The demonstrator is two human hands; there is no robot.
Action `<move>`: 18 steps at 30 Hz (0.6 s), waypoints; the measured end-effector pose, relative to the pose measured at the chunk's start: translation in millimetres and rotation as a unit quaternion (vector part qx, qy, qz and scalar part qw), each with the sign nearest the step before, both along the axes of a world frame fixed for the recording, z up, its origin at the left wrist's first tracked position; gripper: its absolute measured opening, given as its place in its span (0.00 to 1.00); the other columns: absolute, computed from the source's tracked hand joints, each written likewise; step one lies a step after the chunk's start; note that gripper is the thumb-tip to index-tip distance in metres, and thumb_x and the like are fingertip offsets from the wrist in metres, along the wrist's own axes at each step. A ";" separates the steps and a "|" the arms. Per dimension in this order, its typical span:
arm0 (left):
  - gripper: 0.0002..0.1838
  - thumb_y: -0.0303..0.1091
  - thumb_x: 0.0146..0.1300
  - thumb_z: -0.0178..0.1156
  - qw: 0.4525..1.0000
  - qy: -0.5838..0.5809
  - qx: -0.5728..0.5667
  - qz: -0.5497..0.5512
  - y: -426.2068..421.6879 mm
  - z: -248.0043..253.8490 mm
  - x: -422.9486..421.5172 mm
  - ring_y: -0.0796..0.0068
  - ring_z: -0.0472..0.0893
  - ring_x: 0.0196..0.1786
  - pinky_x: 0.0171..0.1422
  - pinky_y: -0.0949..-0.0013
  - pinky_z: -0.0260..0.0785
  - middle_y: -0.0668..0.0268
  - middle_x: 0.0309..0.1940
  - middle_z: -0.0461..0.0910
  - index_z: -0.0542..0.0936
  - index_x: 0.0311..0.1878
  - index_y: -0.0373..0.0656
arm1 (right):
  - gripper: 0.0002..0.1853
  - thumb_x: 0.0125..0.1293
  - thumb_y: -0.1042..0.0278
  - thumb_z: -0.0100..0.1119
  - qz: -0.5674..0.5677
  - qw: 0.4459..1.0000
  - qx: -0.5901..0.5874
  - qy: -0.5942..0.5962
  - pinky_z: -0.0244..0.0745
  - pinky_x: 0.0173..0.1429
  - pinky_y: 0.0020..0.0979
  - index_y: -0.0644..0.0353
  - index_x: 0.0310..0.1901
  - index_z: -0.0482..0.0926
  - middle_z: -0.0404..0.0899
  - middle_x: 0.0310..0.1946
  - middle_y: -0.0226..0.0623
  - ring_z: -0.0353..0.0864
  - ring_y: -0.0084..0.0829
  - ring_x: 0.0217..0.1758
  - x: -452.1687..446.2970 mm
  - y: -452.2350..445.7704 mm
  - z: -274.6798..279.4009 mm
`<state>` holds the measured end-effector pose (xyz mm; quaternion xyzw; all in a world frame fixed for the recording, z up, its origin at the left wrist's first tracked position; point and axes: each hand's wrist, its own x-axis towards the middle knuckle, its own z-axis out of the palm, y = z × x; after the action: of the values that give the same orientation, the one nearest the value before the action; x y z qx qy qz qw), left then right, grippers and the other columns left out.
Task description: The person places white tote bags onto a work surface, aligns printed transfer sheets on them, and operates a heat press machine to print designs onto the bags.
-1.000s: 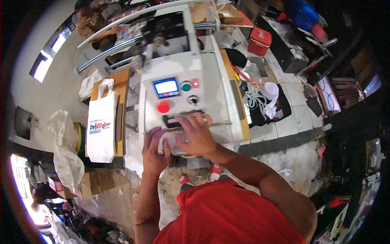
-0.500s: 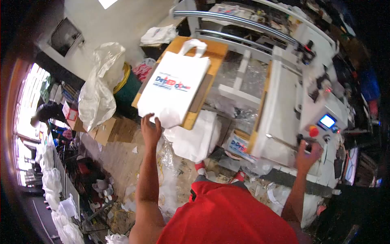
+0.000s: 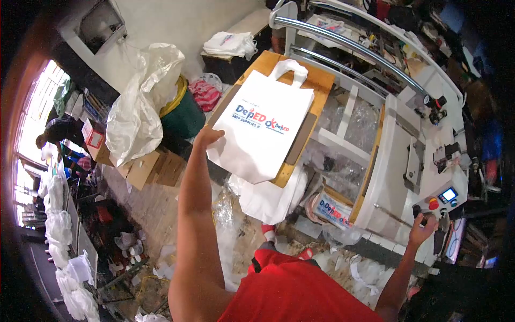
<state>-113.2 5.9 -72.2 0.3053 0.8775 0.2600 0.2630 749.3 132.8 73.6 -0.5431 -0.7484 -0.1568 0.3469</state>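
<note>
A white printed tote bag [image 3: 257, 145] lies flat on a wooden board [image 3: 321, 91], handles toward the back. My left hand [image 3: 208, 135] is at the bag's left edge, thumb pointing toward it; the other fingers are hidden, so its grip cannot be made out. Far to the right, my right hand [image 3: 424, 231] has its fingers curled round a black handle [image 3: 417, 211] at the front of the white press machine [image 3: 394, 177]. Beside that hand are a red button [image 3: 433, 203] and a small lit screen [image 3: 447, 195].
Metal rails [image 3: 348, 43] cross behind the board. A green bin [image 3: 183, 115] and a clear plastic sheet [image 3: 137, 107] stand left, above cardboard boxes [image 3: 155, 169]. More white bags [image 3: 229, 44] lie at the back. Another person [image 3: 61, 131] bends at far left.
The view has swung left. My hands, earlier close together by the control panel, are now far apart, with the left at the bag. The machine's panel now appears at far right.
</note>
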 end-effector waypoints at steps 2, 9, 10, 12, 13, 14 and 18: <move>0.34 0.46 0.47 0.72 0.999 -0.033 0.033 -0.003 -1.8 37.1 25.2 0.55 0.86 0.47 0.54 0.59 0.78 0.50 0.40 0.86 0.82 0.55 0.34 | 0.15 0.65 0.63 0.64 0.006 1.000 0.011 0.003 0.65 0.50 0.48 0.65 0.33 0.71 0.70 0.31 0.42 0.67 0.46 0.42 -1.9 -0.8 1.1; 0.37 0.32 0.47 0.67 0.981 0.022 0.186 -0.056 -90.6 150.7 142.1 0.62 0.84 0.51 0.55 0.62 0.77 0.53 0.49 0.85 0.74 0.66 0.39 | 0.16 0.67 0.57 0.66 0.005 0.986 0.152 -0.062 0.69 0.48 0.48 0.64 0.35 0.79 0.78 0.31 0.43 0.75 0.49 0.38 15.8 23.2 -21.7; 0.39 0.32 0.47 0.65 0.980 0.019 0.191 -0.061 -128.8 205.8 186.5 0.60 0.84 0.54 0.59 0.62 0.76 0.51 0.52 0.84 0.73 0.68 0.40 | 0.16 0.66 0.56 0.67 0.015 0.986 0.159 -0.056 0.70 0.48 0.48 0.64 0.35 0.80 0.78 0.31 0.43 0.76 0.50 0.37 13.3 23.8 -16.9; 0.39 0.30 0.49 0.64 0.983 0.069 0.158 -0.061 -198.6 219.6 213.7 0.60 0.83 0.56 0.62 0.61 0.74 0.51 0.55 0.83 0.71 0.70 0.42 | 0.17 0.66 0.56 0.68 0.032 0.986 0.158 -0.029 0.71 0.46 0.47 0.64 0.34 0.81 0.79 0.31 0.43 0.78 0.48 0.37 -6.6 10.6 -0.2; 0.39 0.28 0.51 0.63 0.984 0.098 0.120 -0.089 -229.8 226.0 228.8 0.61 0.82 0.57 0.66 0.61 0.72 0.51 0.57 0.82 0.70 0.72 0.43 | 0.16 0.66 0.55 0.68 0.001 0.987 0.158 -0.037 0.72 0.45 0.46 0.63 0.35 0.83 0.81 0.31 0.42 0.80 0.47 0.38 -16.6 1.8 9.3; 0.39 0.28 0.51 0.63 0.985 0.108 0.120 -0.064 -260.7 233.6 245.9 0.61 0.82 0.57 0.66 0.61 0.72 0.51 0.57 0.82 0.70 0.72 0.43 | 0.17 0.66 0.53 0.68 0.000 0.996 0.091 -0.013 0.72 0.46 0.45 0.62 0.36 0.85 0.84 0.34 0.42 0.80 0.46 0.38 -10.7 3.3 8.0; 0.42 0.31 0.49 0.65 0.991 0.105 -0.014 -0.085 -389.0 258.4 327.7 0.50 0.79 0.63 0.70 0.56 0.70 0.46 0.61 0.78 0.68 0.73 0.41 | 0.21 0.67 0.50 0.67 0.050 0.997 0.062 0.014 0.77 0.48 0.43 0.66 0.38 0.86 0.86 0.35 0.48 0.83 0.46 0.40 33.9 51.0 -37.3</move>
<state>214.5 -383.0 186.2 0.4008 0.8746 0.1906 0.1953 783.2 183.8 36.3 -0.4848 -0.7584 -0.1778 0.3976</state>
